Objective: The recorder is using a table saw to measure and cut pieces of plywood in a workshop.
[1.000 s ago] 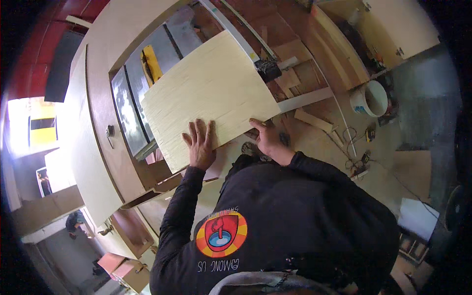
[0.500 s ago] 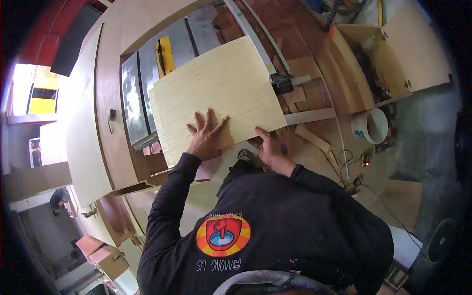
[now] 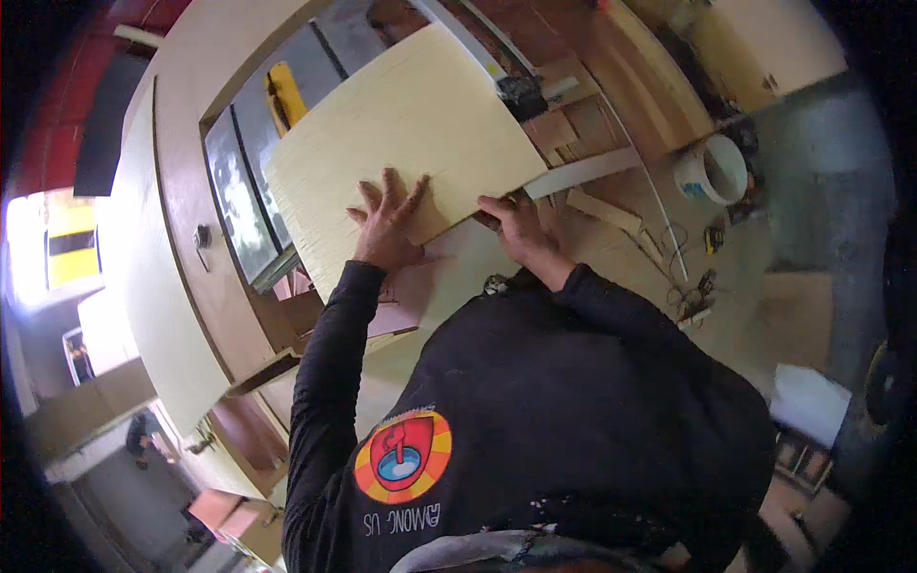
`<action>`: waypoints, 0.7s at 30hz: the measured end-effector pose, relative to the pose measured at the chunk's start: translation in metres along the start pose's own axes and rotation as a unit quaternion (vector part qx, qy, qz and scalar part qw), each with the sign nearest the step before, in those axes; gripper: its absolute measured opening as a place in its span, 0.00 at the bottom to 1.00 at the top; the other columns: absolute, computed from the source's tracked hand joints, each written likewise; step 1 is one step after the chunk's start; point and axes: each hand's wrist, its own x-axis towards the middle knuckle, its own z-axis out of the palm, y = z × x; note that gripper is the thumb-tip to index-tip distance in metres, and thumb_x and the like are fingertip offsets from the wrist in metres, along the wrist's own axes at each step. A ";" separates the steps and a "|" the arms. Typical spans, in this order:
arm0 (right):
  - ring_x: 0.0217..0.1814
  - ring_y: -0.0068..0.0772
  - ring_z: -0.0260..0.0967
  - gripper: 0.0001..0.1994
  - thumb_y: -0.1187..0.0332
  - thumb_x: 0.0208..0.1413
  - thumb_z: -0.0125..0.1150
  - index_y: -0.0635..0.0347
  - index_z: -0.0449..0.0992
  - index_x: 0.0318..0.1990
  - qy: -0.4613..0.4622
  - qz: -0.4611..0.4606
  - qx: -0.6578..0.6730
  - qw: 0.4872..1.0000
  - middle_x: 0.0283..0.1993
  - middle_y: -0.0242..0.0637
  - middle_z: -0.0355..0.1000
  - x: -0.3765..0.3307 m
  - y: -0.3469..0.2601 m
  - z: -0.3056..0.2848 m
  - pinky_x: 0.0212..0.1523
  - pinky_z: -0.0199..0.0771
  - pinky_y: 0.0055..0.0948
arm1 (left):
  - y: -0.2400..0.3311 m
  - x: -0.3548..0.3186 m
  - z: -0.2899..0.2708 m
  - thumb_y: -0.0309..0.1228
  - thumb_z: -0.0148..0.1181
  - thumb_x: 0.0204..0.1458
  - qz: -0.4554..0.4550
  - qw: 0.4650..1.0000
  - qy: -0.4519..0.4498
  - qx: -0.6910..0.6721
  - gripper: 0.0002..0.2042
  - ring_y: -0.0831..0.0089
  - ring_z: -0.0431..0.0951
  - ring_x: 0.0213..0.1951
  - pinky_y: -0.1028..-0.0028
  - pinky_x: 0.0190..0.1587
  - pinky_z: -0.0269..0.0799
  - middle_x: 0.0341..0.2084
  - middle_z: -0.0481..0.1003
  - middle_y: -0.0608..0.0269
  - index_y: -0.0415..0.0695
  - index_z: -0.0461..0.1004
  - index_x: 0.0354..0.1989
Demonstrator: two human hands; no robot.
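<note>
A pale plywood panel (image 3: 411, 124) lies over a grey metal machine table (image 3: 250, 181) set into a wooden bench. My left hand (image 3: 390, 227) rests flat on its top near the close edge, fingers spread. At the panel's close right part, my right hand (image 3: 521, 229) grips the edge with the thumb on top; its other fingers are mostly hidden beneath. A yellow insert (image 3: 284, 95) shows in the metal table beyond the panel's left side. Along the panel's far right side runs a light metal rail (image 3: 449, 33) with a black fitting (image 3: 522, 92) at its end.
Wood offcuts (image 3: 604, 210) lie on the floor to the right, beside cables and a small yellow-black tool (image 3: 713, 239). A white bucket (image 3: 711, 170) stands farther right. A large light panel (image 3: 143, 258) stretches along the left. Another person (image 3: 138, 439) is far off at lower left.
The whole view has turned and shifted, so the panel and bench appear higher and farther left. Both hands keep about the same places on the panel.
</note>
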 end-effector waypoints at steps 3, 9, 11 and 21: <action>0.48 0.50 0.72 0.18 0.81 0.43 0.60 0.60 0.80 0.45 -0.011 -0.186 -0.246 0.951 0.44 0.46 0.76 -0.012 -0.009 0.000 0.51 0.73 0.38 | -0.006 0.002 0.003 0.35 0.75 0.25 0.013 1.000 0.004 -0.005 0.58 0.19 0.37 0.64 0.16 0.49 0.43 0.70 0.39 0.39 0.70 0.47 0.71; 0.54 0.41 0.69 0.12 0.65 0.57 0.61 0.57 0.79 0.46 0.008 0.042 0.010 0.999 0.48 0.44 0.74 -0.022 -0.035 0.016 0.56 0.66 0.33 | -0.003 0.004 0.006 0.37 0.73 0.26 0.009 1.000 0.000 0.002 0.57 0.16 0.36 0.64 0.15 0.48 0.42 0.69 0.39 0.37 0.68 0.46 0.71; 0.55 0.38 0.69 0.14 0.63 0.56 0.62 0.60 0.79 0.45 -0.006 -0.043 -0.092 0.995 0.50 0.43 0.73 -0.023 -0.028 0.019 0.58 0.64 0.32 | -0.031 0.005 0.025 0.38 0.72 0.27 0.057 0.997 0.041 -0.022 0.56 0.13 0.35 0.63 0.16 0.47 0.44 0.69 0.38 0.35 0.66 0.46 0.71; 0.40 0.50 0.75 0.20 0.57 0.42 0.73 0.56 0.80 0.42 -0.236 0.015 -0.423 0.875 0.38 0.46 0.78 -0.021 -0.066 0.029 0.42 0.75 0.37 | -0.013 0.002 0.010 0.41 0.74 0.23 0.010 0.999 0.026 0.044 0.59 0.18 0.39 0.64 0.16 0.49 0.45 0.70 0.39 0.40 0.74 0.45 0.70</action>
